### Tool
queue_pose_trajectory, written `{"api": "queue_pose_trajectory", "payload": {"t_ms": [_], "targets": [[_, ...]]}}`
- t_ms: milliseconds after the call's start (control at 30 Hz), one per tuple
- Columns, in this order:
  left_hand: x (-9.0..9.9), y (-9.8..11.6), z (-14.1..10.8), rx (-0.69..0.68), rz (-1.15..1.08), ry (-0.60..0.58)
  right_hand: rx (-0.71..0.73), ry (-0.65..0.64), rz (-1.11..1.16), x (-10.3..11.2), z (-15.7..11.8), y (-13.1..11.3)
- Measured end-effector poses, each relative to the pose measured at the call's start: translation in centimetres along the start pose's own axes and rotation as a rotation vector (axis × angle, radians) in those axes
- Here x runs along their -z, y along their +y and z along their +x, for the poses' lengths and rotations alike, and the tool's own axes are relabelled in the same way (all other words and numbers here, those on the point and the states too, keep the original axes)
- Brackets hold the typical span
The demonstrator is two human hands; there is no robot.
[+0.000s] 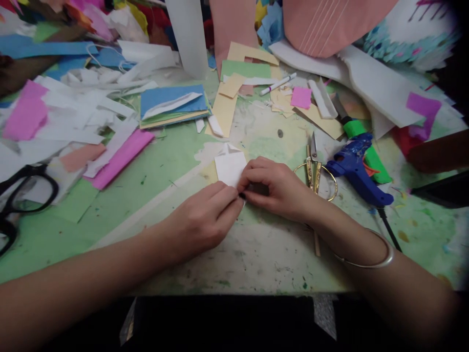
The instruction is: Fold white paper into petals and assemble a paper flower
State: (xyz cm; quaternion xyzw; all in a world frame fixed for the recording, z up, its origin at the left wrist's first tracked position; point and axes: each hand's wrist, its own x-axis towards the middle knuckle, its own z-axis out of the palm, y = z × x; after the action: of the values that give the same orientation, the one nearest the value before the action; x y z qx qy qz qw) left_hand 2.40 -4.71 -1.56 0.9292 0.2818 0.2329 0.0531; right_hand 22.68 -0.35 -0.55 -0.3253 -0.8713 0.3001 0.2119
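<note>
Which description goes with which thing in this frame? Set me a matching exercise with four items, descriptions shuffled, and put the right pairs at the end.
Things
1. White paper
2. Scissors
3. Glue gun
4. Bangle

Descriptions
A. Silver-coloured, around the right forearm
B. Mainly blue, lying on the table
C. At the fingertips of the left hand and the right hand
D. Has gold-coloured handles

Right pairs
1-C, 2-D, 3-B, 4-A

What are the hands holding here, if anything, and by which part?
A small folded white paper, pinched at its near end by the left hand and the right hand together.
</note>
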Motion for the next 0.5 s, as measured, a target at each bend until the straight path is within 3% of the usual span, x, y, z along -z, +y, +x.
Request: {"api": "queue_pose_trajectory", "payload": {"t_ms": [500], "targets": [[1.05,-0.37,0.04,-0.208,0.251,-0.040,0.001,-0.012,-0.026,0.06,0.13,0.09]]}}
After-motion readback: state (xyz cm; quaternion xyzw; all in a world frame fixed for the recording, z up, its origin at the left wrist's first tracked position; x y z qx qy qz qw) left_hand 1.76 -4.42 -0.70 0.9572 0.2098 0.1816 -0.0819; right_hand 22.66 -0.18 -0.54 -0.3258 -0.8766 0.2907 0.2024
